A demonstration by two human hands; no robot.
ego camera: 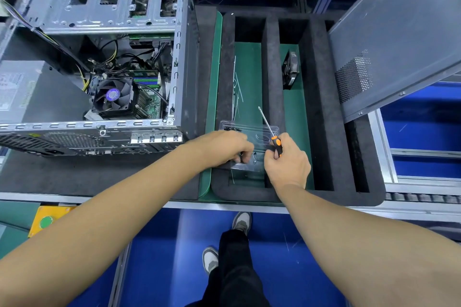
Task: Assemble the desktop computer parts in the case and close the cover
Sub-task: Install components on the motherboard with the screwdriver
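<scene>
Computer case (94, 57) lies open on the counter (74, 177), fan and boards exposed. Side cover (399, 40) leans off to the right, not yet fitted. Between them, black foam tray (316, 107) with a spare fan (290, 70) in one slot. Clear screw box (249, 137) at the tray's near end. Left hand (224, 148), grip narrow, picks inside the box; whether it has a screw cannot be told. Right hand (287, 159) holds a screwdriver (270, 132), tip up. Step, by judgement: fetching a screw. Next: carry it to the case, seat it, drive it.
</scene>
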